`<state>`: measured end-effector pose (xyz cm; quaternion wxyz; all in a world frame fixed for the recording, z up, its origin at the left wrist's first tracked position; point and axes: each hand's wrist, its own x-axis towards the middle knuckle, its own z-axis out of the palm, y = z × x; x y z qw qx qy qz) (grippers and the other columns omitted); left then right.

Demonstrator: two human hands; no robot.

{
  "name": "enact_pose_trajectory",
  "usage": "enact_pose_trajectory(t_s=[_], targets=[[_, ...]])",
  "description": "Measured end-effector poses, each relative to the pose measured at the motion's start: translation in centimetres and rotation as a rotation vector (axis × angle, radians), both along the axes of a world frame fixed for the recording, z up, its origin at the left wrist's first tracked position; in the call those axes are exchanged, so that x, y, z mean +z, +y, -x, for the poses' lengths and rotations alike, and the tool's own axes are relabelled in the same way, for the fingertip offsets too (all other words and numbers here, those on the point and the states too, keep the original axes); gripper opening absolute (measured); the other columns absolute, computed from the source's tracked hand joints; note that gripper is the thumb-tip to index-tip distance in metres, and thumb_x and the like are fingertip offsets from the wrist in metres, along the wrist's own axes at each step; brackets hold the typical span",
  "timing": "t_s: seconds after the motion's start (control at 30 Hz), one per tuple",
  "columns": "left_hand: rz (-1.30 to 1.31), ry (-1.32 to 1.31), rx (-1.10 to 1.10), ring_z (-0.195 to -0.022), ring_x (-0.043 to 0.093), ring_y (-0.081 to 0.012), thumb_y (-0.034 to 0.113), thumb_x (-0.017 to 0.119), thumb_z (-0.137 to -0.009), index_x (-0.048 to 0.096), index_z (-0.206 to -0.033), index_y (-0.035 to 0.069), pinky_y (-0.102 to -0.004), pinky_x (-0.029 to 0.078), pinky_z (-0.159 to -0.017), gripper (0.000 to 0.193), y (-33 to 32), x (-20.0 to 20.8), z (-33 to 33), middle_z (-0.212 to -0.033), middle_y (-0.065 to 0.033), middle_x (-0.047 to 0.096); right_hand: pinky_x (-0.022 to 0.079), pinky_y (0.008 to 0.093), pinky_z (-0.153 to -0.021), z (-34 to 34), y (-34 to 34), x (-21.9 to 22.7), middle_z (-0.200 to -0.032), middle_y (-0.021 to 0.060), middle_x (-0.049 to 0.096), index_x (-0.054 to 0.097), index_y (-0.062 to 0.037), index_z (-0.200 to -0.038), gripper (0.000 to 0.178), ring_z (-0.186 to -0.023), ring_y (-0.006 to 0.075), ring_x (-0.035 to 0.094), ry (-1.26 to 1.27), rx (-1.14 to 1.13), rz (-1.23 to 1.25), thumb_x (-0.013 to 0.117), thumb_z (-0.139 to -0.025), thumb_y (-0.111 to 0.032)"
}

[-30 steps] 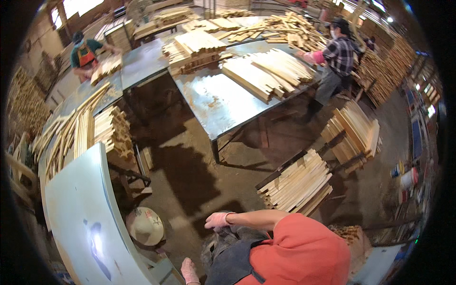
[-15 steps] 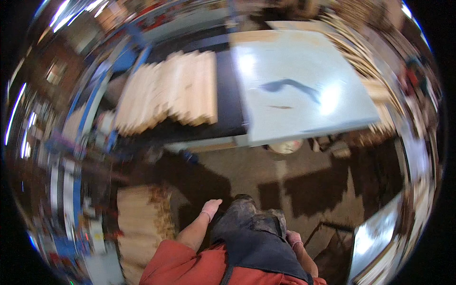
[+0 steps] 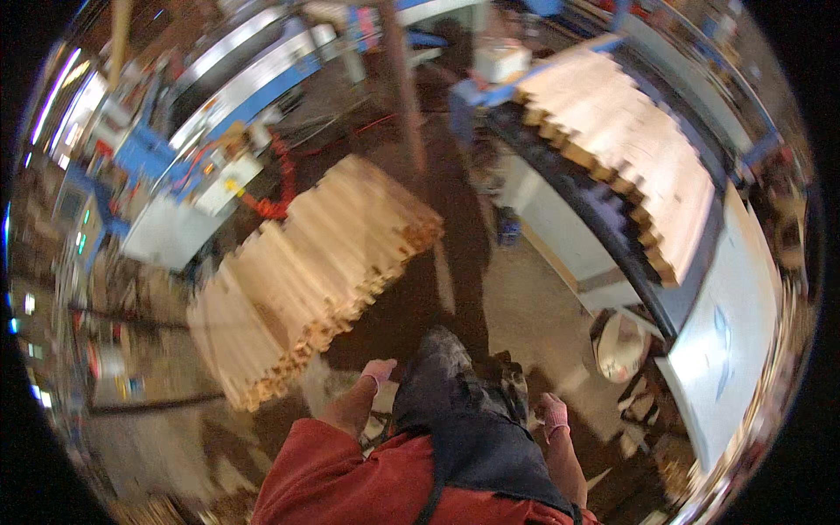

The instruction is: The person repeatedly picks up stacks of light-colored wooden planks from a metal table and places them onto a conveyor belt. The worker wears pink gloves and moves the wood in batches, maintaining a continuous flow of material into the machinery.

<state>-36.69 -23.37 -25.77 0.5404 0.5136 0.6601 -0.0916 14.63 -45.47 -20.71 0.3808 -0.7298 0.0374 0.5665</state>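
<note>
My left hand (image 3: 381, 369) hangs beside my dark apron (image 3: 481, 464), its fingers loosely extended and nothing visible in them. A pale pink band shows around the wrist. On the other side, my right hand (image 3: 551, 409) hangs by my leg with a similar band; its fingers are blurred and partly turned from view. Neither hand touches any wood. Nearest my left hand, but apart from it, is a broad stack of light wooden strips (image 3: 324, 254) with uneven ends.
More wooden strips (image 3: 630, 131) lie on a dark-topped bench at the right. Beside them is a shiny pale sheet (image 3: 722, 350). A round pale container (image 3: 619, 346) stands below the bench. Blue-and-white machinery (image 3: 236, 105) and a red hose (image 3: 284, 179) are at the far left.
My view has swung left: the bench and sheet have shifted right, and the wood stack now lies ahead on the left. Both hands still hang at my sides.
</note>
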Motion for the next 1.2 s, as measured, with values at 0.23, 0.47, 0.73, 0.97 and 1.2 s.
enact_pose_trajectory(t_s=[0.23,0.47,0.73,0.97,1.2], targets=[[-0.005,-0.04,0.894,-0.113,0.07,-0.037,0.038,0.059,-0.103,0.07,-0.131,0.003,-0.0486,0.051,-0.095,0.046,-3.1,3.0,4.2,-0.124,-0.0187,0.074,0.051,0.0348,-0.061,3.1,18.6,-0.5,-0.09,0.0059,0.068,0.065,-0.0041,-0.132,0.042,-0.072,0.0185,0.062,0.171,0.583,0.006,0.074,-0.095,-0.021],[-0.062,-0.056,1.047,-0.116,0.068,-0.0403,0.039,0.064,-0.099,0.071,-0.129,0.004,-0.0467,0.051,-0.098,0.046,-13.3,-1.2,2.1,-0.128,-0.0208,0.073,0.053,0.037,-0.063,-0.5,33.7,-17.5,-0.09,0.0046,0.067,0.064,-0.0082,-0.121,0.026,-0.076,0.0203,0.067,-0.048,1.438,-0.652,0.064,-0.102,-0.026],[0.053,0.095,1.038,-0.119,0.068,-0.0316,0.035,0.068,-0.098,0.071,-0.125,-0.001,-0.04,0.05,-0.101,0.045,-17.4,3.4,-0.8,-0.129,-0.017,0.074,0.056,0.0434,-0.072,9.4,40.9,-16.7,-0.108,0.0073,0.068,0.054,-0.0117,-0.148,0.042,-0.093,0.0247,0.069,-0.064,1.716,-0.535,0.047,-0.109,-0.026],[-0.13,0.008,1.575,-0.102,0.071,-0.0241,0.032,0.067,-0.101,0.071,-0.121,0.003,-0.0422,0.055,-0.088,0.036,-20.8,0.5,7.2,-0.113,-0.0098,0.075,0.053,0.0373,-0.065,27.0,43.9,-3.8,-0.106,0.0061,0.068,0.06,-0.0112,-0.139,0.035,-0.086,0.0217,0.068,0.542,1.196,0.07,0.06,-0.107,-0.023],[-0.896,-0.425,1.994,-0.101,0.07,-0.0195,0.031,0.06,-0.108,0.068,-0.131,0.007,-0.0382,0.055,-0.088,0.035,-16.1,3.0,30.4,-0.117,-0.0073,0.074,0.051,0.0307,-0.064,46.5,44.8,0.4,-0.102,0.0036,0.066,0.057,-0.0124,-0.146,0.049,-0.08,0.0159,0.065,0.529,1.316,0.091,0.073,-0.102,-0.028]])
